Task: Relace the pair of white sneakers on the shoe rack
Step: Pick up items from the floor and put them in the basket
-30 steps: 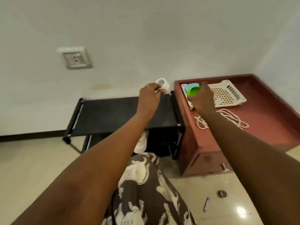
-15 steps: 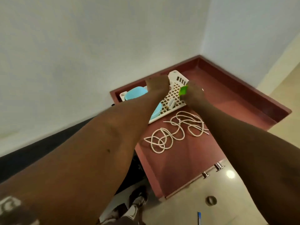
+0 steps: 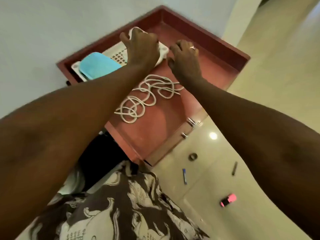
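Observation:
Loose white shoelaces (image 3: 147, 97) lie in a tangle on the red cabinet top (image 3: 155, 129). My left hand (image 3: 142, 47) lies palm down over the right end of a white perforated basket (image 3: 119, 54); its fingers bend out of sight over the far rim. Just right of the basket, my right hand (image 3: 185, 58) rests on the cabinet top with fingers spread and holding nothing. The black shoe rack (image 3: 98, 153) shows below my left forearm, with a blurred white shape (image 3: 74, 181), possibly a sneaker, at its lower edge.
A light blue lid (image 3: 98, 64) sits in the basket's left end. The cabinet has a raised rim and fills a wall corner. On the tiled floor lie a small ring (image 3: 193, 156), a blue pen (image 3: 185, 176), a dark stick (image 3: 234, 168) and a pink object (image 3: 228, 200).
The view swung right and down, from the rack to the cabinet. My left hand carried a white tape roll to the basket. The green object has left my right hand.

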Tool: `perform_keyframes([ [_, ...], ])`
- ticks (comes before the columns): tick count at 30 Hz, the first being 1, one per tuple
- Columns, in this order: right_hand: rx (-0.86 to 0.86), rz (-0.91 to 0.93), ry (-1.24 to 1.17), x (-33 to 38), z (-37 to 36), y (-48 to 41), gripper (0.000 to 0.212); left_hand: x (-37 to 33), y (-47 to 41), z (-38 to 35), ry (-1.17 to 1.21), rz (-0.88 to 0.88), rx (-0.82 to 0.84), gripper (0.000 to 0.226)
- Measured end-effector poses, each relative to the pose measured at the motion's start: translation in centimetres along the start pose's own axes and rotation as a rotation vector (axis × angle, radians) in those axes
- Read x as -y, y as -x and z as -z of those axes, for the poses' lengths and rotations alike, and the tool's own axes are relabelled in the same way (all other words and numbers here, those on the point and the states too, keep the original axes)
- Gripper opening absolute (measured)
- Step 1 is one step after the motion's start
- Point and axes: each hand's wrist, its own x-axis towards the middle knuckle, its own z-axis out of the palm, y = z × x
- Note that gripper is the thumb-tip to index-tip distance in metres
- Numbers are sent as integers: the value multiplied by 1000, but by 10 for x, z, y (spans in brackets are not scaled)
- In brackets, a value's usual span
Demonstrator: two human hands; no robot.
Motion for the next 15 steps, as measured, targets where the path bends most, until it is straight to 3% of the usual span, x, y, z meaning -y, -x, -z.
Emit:
perform_keyframes([
  [4, -414, -142, 65, -58, 18, 73, 17, -91, 61, -16, 222, -402, -290, 23],
  [5, -453, -189, 97, -73, 16, 95, 15, -111, 78, -24, 264, -472, -298, 20],
  [7, -361, -353, 92, -103, 6, 144, 17, -143, 111, -52, 318, -555, -235, 14],
  [11, -46, -731, -3, -147, -34, 254, 23, -166, 177, -122, 318, -586, 89, 9],
  [13, 79, -928, -48, -157, -61, 310, 21, -164, 209, -164, 302, -463, 303, 6],
  [15, 222, -1130, -111, -164, -91, 361, 21, -161, 242, -206, 285, -235, 626, 16],
])
